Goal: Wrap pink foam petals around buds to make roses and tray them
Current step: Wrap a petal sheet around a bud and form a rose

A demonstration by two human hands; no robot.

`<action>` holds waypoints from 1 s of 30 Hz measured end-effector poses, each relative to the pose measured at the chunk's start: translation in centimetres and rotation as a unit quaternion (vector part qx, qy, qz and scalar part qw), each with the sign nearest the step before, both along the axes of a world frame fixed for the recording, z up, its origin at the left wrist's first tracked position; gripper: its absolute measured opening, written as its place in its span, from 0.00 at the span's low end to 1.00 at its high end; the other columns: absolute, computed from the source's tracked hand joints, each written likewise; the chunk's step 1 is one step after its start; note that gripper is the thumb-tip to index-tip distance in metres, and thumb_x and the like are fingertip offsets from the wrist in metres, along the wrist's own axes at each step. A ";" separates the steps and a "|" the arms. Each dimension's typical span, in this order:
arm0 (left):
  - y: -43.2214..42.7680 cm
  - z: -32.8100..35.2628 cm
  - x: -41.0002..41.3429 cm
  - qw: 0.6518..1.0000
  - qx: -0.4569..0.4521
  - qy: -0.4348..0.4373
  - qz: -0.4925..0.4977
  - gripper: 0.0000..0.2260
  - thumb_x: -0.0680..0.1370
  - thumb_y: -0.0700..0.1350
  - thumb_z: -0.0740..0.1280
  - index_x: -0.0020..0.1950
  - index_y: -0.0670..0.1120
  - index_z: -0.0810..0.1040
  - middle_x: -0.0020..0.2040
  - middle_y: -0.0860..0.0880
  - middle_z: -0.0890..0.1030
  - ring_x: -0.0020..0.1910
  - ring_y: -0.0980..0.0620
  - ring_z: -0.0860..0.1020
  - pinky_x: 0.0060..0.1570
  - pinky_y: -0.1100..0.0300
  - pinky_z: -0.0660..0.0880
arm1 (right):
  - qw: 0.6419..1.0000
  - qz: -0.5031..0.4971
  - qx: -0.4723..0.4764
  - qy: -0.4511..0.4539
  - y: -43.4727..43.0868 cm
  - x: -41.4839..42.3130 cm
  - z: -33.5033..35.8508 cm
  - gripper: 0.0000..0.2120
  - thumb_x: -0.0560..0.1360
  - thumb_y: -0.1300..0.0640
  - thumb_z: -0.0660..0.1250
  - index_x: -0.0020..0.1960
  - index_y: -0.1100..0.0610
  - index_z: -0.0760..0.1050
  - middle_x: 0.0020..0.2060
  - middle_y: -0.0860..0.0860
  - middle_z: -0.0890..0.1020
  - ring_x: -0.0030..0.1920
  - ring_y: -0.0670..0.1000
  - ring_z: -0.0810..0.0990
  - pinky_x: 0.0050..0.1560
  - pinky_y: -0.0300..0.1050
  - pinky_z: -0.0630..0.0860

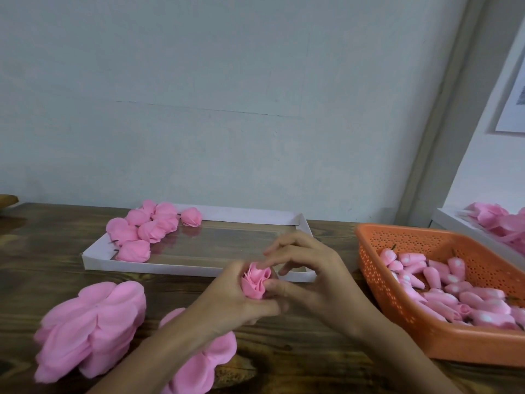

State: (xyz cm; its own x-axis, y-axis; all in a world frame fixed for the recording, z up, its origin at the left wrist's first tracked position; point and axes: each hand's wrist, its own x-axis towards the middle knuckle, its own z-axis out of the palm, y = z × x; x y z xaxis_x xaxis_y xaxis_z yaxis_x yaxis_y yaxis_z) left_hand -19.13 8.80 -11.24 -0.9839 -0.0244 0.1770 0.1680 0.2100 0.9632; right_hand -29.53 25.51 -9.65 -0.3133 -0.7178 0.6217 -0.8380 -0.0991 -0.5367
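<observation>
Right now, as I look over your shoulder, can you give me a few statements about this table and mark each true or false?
Both the left hand and the right hand hold the half-made rose. True.
The finished roses fill the white tray. False: they cluster at its far left end.
The buds lie in the orange basket. True.
The petal stacks lie in the tray. False: they lie on the table, nearer the person.

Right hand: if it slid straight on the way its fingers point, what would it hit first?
The right hand points left, so first the half-wrapped pink foam rose its fingers pinch, then probably the left hand gripping it.
</observation>
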 end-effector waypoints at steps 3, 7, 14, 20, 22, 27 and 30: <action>0.1 -0.3 -0.1 0.999 -0.026 0.018 0.012 0.14 0.75 0.37 0.78 0.36 0.54 0.82 0.26 0.53 0.77 0.25 0.57 0.74 0.29 0.64 0.71 | 0.999 -0.011 0.004 0.053 0.0 0.2 0.0 0.12 0.75 0.61 0.79 0.58 0.53 0.86 0.54 0.46 0.81 0.56 0.51 0.81 0.49 0.42 0.81; -0.2 -0.8 -0.3 0.999 -0.019 0.005 0.030 0.09 0.74 0.33 0.75 0.43 0.45 0.78 0.26 0.53 0.76 0.24 0.57 0.73 0.27 0.65 0.70 | 0.998 -0.015 -0.001 0.054 0.0 0.4 0.1 0.11 0.75 0.61 0.79 0.56 0.54 0.86 0.54 0.47 0.82 0.54 0.50 0.82 0.49 0.41 0.81; 0.1 -0.8 -0.2 0.999 0.002 0.010 0.035 0.14 0.65 0.43 0.77 0.46 0.43 0.76 0.27 0.53 0.76 0.25 0.58 0.73 0.26 0.65 0.69 | 0.999 -0.023 -0.005 0.040 -0.1 0.7 0.0 0.09 0.74 0.60 0.79 0.55 0.55 0.87 0.54 0.46 0.84 0.55 0.49 0.83 0.49 0.47 0.83; 0.1 -0.8 0.0 0.998 0.026 0.047 0.037 0.05 0.64 0.51 0.76 0.37 0.55 0.83 0.27 0.52 0.77 0.25 0.58 0.74 0.27 0.66 0.70 | 1.000 0.020 -0.011 0.000 -0.5 0.8 -0.4 0.11 0.77 0.62 0.77 0.58 0.53 0.87 0.58 0.45 0.83 0.57 0.52 0.82 0.52 0.47 0.82; 0.1 -0.8 -0.4 0.992 0.073 0.056 0.091 0.08 0.62 0.54 0.77 0.33 0.53 0.82 0.27 0.51 0.77 0.28 0.54 0.75 0.31 0.62 0.74 | 0.991 0.017 -0.061 -0.115 -0.8 0.9 -0.8 0.14 0.77 0.63 0.76 0.61 0.50 0.85 0.57 0.45 0.82 0.56 0.53 0.82 0.53 0.47 0.82; 0.8 -1.4 -1.3 0.929 0.330 0.087 0.142 0.10 0.70 0.46 0.80 0.34 0.51 0.80 0.35 0.49 0.80 0.42 0.50 0.81 0.45 0.52 0.76 | 0.964 0.004 -0.061 -0.257 -2.2 2.5 -2.8 0.15 0.77 0.62 0.76 0.61 0.53 0.78 0.55 0.48 0.83 0.55 0.51 0.84 0.56 0.49 0.83; 1.6 -1.6 -1.1 0.918 0.359 0.032 0.164 0.21 0.59 0.60 0.83 0.44 0.49 0.86 0.39 0.49 0.85 0.40 0.52 0.85 0.36 0.59 0.82 | 0.969 0.033 -0.037 -0.244 -3.2 3.7 -4.0 0.25 0.74 0.63 0.77 0.68 0.50 0.76 0.57 0.47 0.85 0.58 0.51 0.85 0.59 0.46 0.82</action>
State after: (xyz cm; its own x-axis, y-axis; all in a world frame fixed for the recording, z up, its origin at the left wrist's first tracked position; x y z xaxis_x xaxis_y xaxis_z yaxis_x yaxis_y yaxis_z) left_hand -20.21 10.40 -12.88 -0.8910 -0.4504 0.0567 0.2699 -0.4254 0.8638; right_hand -25.79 22.31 -13.68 -0.5381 -0.7052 0.4617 -0.4774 -0.1965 -0.8565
